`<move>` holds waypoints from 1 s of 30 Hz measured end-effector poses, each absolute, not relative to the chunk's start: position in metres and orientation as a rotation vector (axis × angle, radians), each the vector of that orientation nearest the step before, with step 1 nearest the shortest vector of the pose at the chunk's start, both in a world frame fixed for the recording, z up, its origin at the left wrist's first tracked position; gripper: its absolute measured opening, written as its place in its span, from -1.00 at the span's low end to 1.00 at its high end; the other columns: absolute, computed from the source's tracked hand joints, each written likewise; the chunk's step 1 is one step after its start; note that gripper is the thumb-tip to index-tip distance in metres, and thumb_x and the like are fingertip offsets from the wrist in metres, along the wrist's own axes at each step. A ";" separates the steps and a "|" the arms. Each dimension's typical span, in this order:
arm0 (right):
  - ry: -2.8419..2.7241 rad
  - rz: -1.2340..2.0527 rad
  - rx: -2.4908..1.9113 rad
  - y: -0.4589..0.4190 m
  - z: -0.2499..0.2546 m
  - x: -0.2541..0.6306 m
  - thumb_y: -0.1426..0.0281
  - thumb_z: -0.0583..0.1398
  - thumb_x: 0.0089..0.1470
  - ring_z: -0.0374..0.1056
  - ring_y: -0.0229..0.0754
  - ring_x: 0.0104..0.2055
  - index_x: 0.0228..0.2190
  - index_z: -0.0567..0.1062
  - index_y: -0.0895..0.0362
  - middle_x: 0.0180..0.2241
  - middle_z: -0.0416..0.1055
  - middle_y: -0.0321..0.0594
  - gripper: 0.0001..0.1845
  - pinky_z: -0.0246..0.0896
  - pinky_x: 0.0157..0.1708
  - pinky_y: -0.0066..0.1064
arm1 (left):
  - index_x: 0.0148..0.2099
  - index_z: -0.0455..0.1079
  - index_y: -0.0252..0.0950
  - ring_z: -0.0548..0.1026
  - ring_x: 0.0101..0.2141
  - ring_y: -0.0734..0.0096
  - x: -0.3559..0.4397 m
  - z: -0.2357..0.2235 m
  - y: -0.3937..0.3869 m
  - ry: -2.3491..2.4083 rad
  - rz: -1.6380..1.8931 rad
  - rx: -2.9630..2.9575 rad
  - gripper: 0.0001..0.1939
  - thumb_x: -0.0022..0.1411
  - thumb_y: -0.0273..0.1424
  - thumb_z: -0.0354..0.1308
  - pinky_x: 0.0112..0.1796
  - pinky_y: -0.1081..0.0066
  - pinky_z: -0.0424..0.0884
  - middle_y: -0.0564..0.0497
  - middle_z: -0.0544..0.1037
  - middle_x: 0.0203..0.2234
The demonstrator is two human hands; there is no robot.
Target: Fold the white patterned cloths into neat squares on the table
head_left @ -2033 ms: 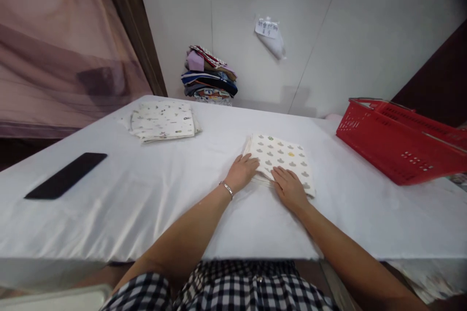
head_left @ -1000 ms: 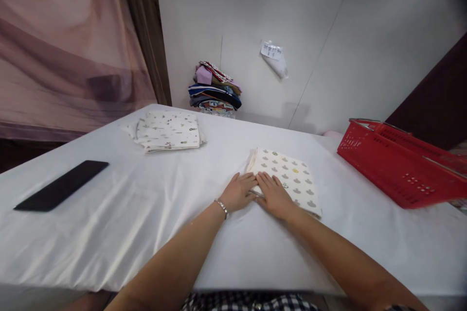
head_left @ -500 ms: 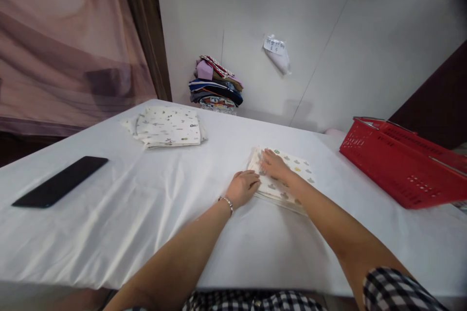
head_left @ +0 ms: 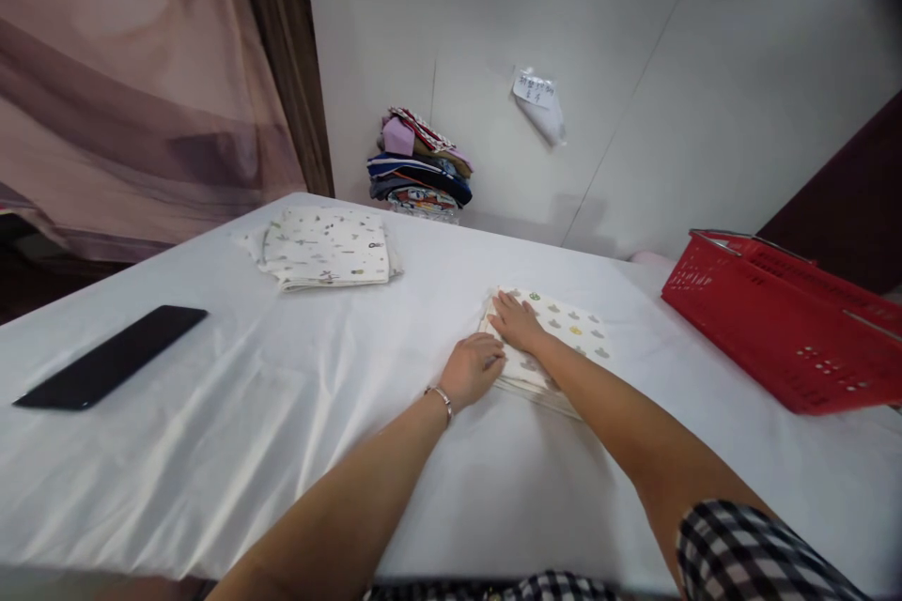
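Observation:
A folded white cloth (head_left: pixel 564 331) with a grey print and a few green and yellow spots lies on the white-covered table (head_left: pixel 366 366), in front of me and slightly right. My left hand (head_left: pixel 474 370), with a silver bracelet at the wrist, has its fingers curled on the cloth's near left corner. Flat on the cloth's left part rests my right hand (head_left: pixel 518 321), fingers stretched out, and its forearm crosses over the near edge. Farther back on the left is another folded white printed cloth (head_left: pixel 328 247).
A black flat panel (head_left: pixel 116 357) lies at the table's left. The red plastic basket (head_left: pixel 782 319) stands at the right edge. Beyond the far edge, a pile of folded clothes (head_left: pixel 421 164) sits by the wall. A paper note (head_left: pixel 536 94) hangs there; a pink curtain (head_left: pixel 133 84) is at left.
My right hand has moved from the cloth's near edge up to its left part and lies flat there. My left hand stays at the near left corner, its fingers more curled. The view has shifted slightly.

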State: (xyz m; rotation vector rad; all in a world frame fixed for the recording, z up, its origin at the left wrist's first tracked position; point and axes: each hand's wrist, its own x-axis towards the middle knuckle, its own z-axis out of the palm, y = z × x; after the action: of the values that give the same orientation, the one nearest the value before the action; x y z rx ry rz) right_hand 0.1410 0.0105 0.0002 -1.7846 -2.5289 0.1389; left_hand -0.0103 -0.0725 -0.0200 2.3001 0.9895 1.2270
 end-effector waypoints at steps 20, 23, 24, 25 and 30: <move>-2.481 0.285 -1.657 -0.030 0.008 0.135 0.19 -0.18 0.23 -0.22 -0.08 0.28 0.14 0.15 0.13 0.25 -0.08 -0.11 -0.47 -0.30 0.17 0.00 | -0.29 0.44 -0.23 0.45 -0.22 0.40 -0.014 -0.023 -0.068 1.267 1.220 2.112 -0.76 0.11 -0.54 -0.03 -0.11 0.33 0.38 0.04 0.55 -0.28; -2.457 0.351 -1.674 -0.040 0.014 0.140 0.16 -0.14 0.21 -0.19 -0.09 0.28 0.17 0.10 0.11 0.24 -0.05 -0.11 -0.44 -0.27 0.18 -0.05 | -0.26 0.45 -0.21 0.45 -0.21 0.39 -0.015 -0.024 -0.067 1.248 1.221 2.120 -0.74 0.10 -0.55 -0.03 -0.11 0.32 0.38 0.05 0.55 -0.26; -2.462 0.337 -1.668 -0.047 0.014 0.142 0.15 -0.13 0.20 -0.18 -0.09 0.28 0.18 0.09 0.10 0.24 -0.04 -0.11 -0.43 -0.26 0.17 -0.05 | -0.25 0.45 -0.21 0.45 -0.19 0.38 -0.015 -0.025 -0.067 1.243 1.224 2.114 -0.73 0.09 -0.54 -0.03 -0.11 0.32 0.38 0.04 0.54 -0.25; -2.477 0.309 -1.654 -0.055 0.013 0.143 0.14 -0.14 0.20 -0.19 -0.08 0.28 0.18 0.07 0.09 0.23 -0.04 -0.12 -0.43 -0.28 0.18 -0.05 | -0.23 0.45 -0.20 0.45 -0.18 0.37 -0.015 -0.026 -0.066 1.238 1.226 2.105 -0.72 0.09 -0.54 -0.02 -0.10 0.31 0.37 0.04 0.54 -0.24; -2.525 0.222 -1.597 -0.089 0.005 0.141 0.15 -0.17 0.21 -0.28 -0.09 0.29 0.20 0.03 0.15 0.26 -0.12 -0.12 -0.40 -0.40 0.19 -0.06 | -0.20 0.46 -0.24 0.44 -0.14 0.38 -0.015 -0.029 -0.063 1.210 1.213 2.039 -0.71 0.07 -0.56 0.00 -0.03 0.33 0.32 0.02 0.54 -0.21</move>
State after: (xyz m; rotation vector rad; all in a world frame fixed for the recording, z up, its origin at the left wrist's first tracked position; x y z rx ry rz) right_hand 0.1414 -0.0886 0.0047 -1.5969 -2.5254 0.2217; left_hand -0.0148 -0.0633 -0.0293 2.0389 1.2096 1.2131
